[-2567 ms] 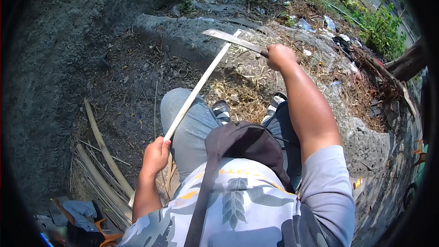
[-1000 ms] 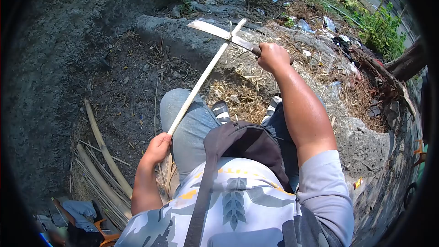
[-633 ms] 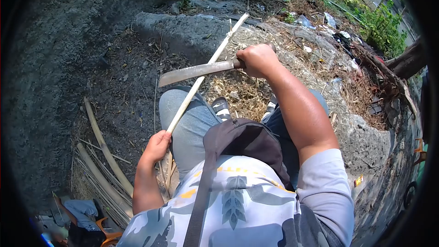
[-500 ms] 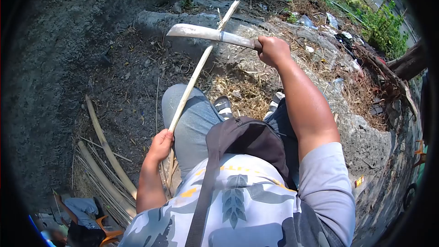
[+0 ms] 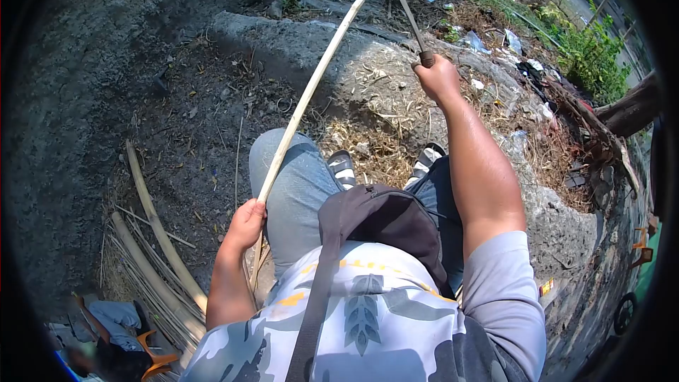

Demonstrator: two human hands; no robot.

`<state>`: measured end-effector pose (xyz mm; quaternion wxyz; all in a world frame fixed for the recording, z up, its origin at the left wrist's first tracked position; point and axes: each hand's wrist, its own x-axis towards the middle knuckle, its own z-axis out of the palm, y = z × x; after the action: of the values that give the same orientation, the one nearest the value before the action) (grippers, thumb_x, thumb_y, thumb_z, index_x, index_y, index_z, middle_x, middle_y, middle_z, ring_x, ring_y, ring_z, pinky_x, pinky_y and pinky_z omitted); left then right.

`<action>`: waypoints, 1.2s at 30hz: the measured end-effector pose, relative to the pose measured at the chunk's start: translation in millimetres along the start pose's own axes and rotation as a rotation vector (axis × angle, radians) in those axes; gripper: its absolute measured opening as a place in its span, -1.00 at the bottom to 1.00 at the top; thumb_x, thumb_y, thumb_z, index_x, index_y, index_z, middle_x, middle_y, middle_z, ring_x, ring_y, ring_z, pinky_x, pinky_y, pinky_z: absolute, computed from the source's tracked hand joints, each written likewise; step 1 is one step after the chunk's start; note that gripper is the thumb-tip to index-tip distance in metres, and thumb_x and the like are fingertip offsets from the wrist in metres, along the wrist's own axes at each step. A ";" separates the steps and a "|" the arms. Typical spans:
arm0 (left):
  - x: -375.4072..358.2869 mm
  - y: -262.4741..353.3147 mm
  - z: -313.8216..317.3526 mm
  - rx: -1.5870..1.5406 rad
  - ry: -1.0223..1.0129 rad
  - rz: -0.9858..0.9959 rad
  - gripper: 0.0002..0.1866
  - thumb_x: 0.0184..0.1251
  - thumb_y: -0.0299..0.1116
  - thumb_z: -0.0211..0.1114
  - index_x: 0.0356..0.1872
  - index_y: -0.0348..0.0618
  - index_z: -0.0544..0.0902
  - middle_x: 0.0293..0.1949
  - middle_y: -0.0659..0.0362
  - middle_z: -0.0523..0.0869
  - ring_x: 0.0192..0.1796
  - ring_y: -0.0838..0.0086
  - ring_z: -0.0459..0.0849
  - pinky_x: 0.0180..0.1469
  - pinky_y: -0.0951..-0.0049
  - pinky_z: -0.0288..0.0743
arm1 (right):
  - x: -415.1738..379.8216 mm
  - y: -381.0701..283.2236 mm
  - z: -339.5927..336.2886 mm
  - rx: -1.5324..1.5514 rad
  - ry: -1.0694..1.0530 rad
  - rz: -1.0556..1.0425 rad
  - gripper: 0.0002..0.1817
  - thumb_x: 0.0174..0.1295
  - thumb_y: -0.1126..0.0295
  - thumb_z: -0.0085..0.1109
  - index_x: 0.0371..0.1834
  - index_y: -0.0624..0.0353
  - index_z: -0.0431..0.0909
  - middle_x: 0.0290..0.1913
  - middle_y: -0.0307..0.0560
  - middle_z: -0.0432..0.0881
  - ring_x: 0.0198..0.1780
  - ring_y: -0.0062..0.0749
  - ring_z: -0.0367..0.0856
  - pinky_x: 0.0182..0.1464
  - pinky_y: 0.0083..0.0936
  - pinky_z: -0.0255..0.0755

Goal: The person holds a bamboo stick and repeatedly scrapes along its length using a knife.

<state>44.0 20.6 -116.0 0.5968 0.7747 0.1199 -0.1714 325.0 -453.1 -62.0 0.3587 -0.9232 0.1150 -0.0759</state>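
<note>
My left hand (image 5: 247,223) is closed around the lower end of a pale bamboo strip (image 5: 311,90), which slants up and away past my left knee. The strip's far end rises over the edge of a stone ledge. In my right hand (image 5: 438,78) is the dark handle of a machete (image 5: 405,8), held out to the right of the strip. Its blade points up and away, seen nearly edge-on, and is apart from the strip. A small pale shaving seems to cling near the blade's tip.
Split bamboo lengths (image 5: 161,223) lie in a pile at my left. A person in an orange chair (image 5: 157,359) sits at lower left. The stone ledge (image 5: 283,42) lies ahead, with shavings (image 5: 368,148) between my feet. Litter and a log (image 5: 629,106) are at right.
The machete has swung from lying across the bamboo strip to pointing up and away, clear of it. My right hand moved slightly right. My left hand stays nearly in place.
</note>
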 end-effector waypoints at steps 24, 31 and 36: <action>1.4 -3.2 -2.4 0.252 0.102 0.034 -0.57 0.74 -0.07 0.14 -0.32 -0.19 0.59 -0.49 0.35 0.49 -0.40 0.63 0.38 -0.33 0.46 0.33 | -31.1 -30.4 -3.5 -0.181 -0.331 -0.231 -0.65 0.13 0.34 0.25 0.00 0.11 0.74 -0.10 0.20 0.80 -0.01 0.13 0.78 0.08 -0.07 0.61; 1.8 -4.4 -3.1 0.253 0.109 0.028 -0.57 0.75 -0.07 0.12 -0.31 -0.19 0.59 -0.48 0.37 0.49 -0.39 0.63 0.39 -0.33 0.46 0.34 | -50.2 -51.8 4.1 -0.462 -0.503 -0.617 -0.82 0.16 0.33 0.29 -0.16 0.00 0.70 -0.19 0.09 0.78 -0.06 0.13 0.77 0.00 0.01 0.62; 1.2 -5.1 -3.8 0.120 0.062 0.007 -0.55 0.76 -0.06 0.11 -0.34 -0.19 0.58 -0.49 0.37 0.50 -0.40 0.64 0.39 -0.34 0.46 0.33 | -26.8 -22.2 11.1 -0.360 -0.277 -0.384 -0.79 0.22 0.36 0.24 -0.08 -0.02 0.71 -0.13 0.13 0.79 0.00 0.15 0.76 0.05 0.02 0.60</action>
<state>43.6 25.6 -120.1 0.5457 0.8145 0.1253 -0.1521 305.2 -422.9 -56.5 0.1806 -0.9784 -0.1003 0.0057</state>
